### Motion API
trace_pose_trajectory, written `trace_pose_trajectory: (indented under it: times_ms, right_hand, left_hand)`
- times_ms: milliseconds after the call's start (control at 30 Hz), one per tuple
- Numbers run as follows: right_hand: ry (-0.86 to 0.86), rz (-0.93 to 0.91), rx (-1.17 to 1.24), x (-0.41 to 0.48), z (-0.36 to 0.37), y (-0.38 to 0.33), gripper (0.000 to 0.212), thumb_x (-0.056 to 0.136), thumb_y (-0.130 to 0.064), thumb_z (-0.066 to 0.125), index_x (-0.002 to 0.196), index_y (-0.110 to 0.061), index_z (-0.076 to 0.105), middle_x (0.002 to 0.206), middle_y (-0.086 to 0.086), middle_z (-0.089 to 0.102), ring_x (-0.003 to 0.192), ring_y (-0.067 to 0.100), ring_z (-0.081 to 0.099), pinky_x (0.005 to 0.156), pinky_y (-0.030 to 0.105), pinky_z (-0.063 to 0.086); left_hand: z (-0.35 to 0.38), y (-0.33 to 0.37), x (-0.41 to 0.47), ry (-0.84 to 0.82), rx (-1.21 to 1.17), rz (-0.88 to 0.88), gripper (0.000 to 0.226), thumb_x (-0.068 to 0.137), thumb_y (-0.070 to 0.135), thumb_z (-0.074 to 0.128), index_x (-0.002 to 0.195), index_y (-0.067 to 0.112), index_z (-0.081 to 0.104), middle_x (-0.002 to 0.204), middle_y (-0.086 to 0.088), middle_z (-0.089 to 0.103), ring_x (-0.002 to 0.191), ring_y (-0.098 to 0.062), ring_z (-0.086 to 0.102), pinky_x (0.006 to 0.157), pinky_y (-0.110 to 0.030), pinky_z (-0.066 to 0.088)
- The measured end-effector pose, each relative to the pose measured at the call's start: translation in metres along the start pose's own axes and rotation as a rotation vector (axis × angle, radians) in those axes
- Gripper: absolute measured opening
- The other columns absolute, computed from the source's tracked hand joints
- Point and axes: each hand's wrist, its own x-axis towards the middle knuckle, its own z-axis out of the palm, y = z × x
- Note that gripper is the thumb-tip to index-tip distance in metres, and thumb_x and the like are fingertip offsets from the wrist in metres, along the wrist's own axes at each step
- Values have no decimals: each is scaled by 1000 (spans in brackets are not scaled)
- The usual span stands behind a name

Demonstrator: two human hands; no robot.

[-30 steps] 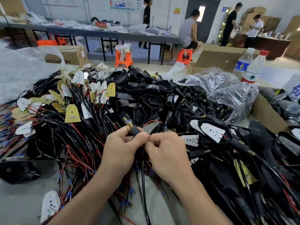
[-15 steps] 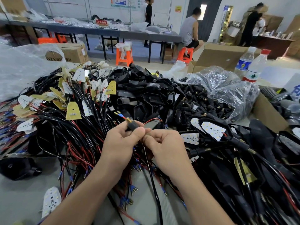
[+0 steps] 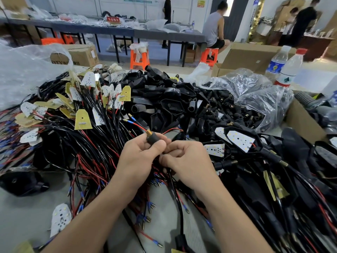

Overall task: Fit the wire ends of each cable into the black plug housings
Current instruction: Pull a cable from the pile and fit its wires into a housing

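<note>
We see small assembly workshop, factory floor. Workbench buried under tangled red and black wires, heap of black plastic housings, clear bag of small plugs. Behind, long grey tables strewn with parts and bags, orange plastic stools, worker seated on one. Cardboard boxes on floor and by far wall. We note red sign on far table, two water bottles beside bench.

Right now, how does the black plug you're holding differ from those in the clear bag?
The plug housing pinched by the left hand has red wires running out of its brass tip; the bagged housings lie loose, with no wires showing. Both are black with brass ends.
</note>
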Motion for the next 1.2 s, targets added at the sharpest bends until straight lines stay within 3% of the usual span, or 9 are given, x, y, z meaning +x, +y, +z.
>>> trace_pose_trajectory:
  times_ms: [133,233,467,567,667,733,833,1033,1200]
  right_hand:
    - [81,-23,111,-1,1,-4,19,71,-2,85,80,-16,76,55,-3,60,55,13,48,62,34,46]
    - [118,-76,81,-3,1,-5,24,67,-4,87,80,-18,72,57,-2,68,54,11,56,63,34,54]
    - [45,-115,29,-4,-2,-6,39,66,-18,89,100,-28,72,68,-1,74,61,7,64,69,30,56]
    - [71,-125,-19,-3,4,-5,36,72,-18,84,104,-30,75,73,-4,74,61,5,60,65,26,51]
    - [88,-109,-41,-2,5,-5,46,76,-4,79,112,-32,74,64,-8,70,55,4,54,60,20,47]
    - [36,-94,-64,-2,4,-5,43,76,-1,77,105,-33,76,63,-3,70,54,6,53,60,25,47]
    - [-73,-17,-77,-4,4,-6,27,75,-6,79,95,-25,78,62,-1,64,55,8,49,61,26,41]
    - [-307,14,-320,-11,1,-14,11,76,-11,79,85,-17,74,63,2,62,56,8,46,55,20,38]
    - [-401,34,-256,-10,-2,-15,8,80,-11,78,86,-15,76,64,4,56,56,14,39,52,26,32]
  left_hand:
    - [0,1,-1,-55,-49,-72,14,89,20,66,88,21,79,101,-10,80,101,-25,76,93,-36,57]
    - [-4,0,1,-53,-83,-151,18,91,27,69,89,11,79,100,-19,74,95,-31,67,99,-51,51]
    - [-2,3,-1,-109,-118,-173,17,94,12,67,102,4,80,101,-16,80,97,-26,78,82,-27,60]
    - [-2,3,-3,-100,-34,-104,22,101,21,62,100,13,83,101,-10,81,100,-23,77,88,-31,60]
    - [-4,3,-2,62,48,11,25,95,44,60,98,34,82,102,1,81,102,-18,76,89,-36,58]
    - [-8,6,1,209,-10,43,20,97,38,63,95,39,82,102,3,81,98,-17,77,80,-29,61]
    - [-14,11,6,241,-65,27,36,104,14,59,81,26,84,95,-3,81,94,-21,78,74,-22,60]
    - [-34,30,17,440,-168,72,27,109,18,51,91,15,71,76,-1,79,66,-11,74,61,-19,57]
    - [-49,37,25,544,-273,105,24,109,20,51,95,17,70,70,5,76,61,-6,70,61,-17,56]
